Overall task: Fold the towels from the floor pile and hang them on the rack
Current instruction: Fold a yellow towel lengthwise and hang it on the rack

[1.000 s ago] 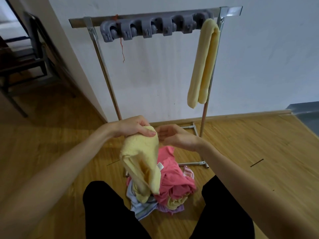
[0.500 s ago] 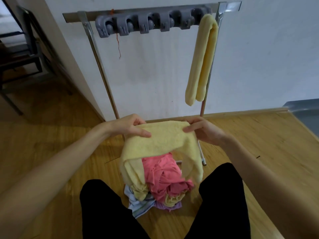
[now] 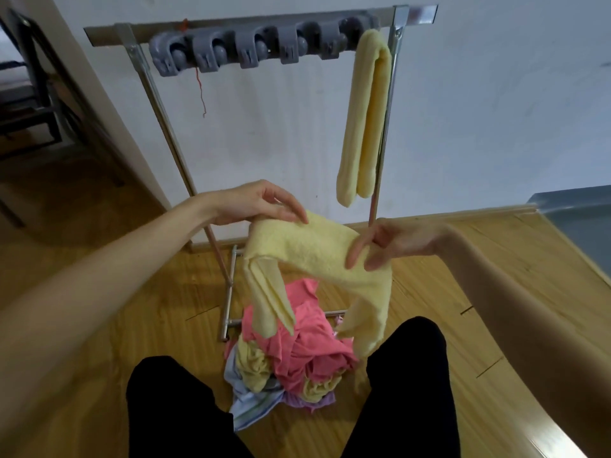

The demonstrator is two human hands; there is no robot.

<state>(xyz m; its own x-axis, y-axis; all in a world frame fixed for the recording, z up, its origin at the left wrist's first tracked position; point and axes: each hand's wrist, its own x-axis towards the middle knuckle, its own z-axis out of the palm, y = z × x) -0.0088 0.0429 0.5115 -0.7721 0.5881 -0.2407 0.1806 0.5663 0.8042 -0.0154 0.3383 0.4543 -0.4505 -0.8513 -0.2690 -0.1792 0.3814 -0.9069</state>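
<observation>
Head view: wooden floor (image 3: pixel 99 325) meets white wall (image 3: pixel 479 110) behind metal rack (image 3: pixel 158 104).

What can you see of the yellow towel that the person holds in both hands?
The yellow towel looks like soft pale terry cloth. It is stretched as a band between the left hand, whose fingers rest on its upper left end, and the right hand, which pinches its right part. Both ends droop: the left in folded layers, the right as one flap, above the floor pile.
</observation>
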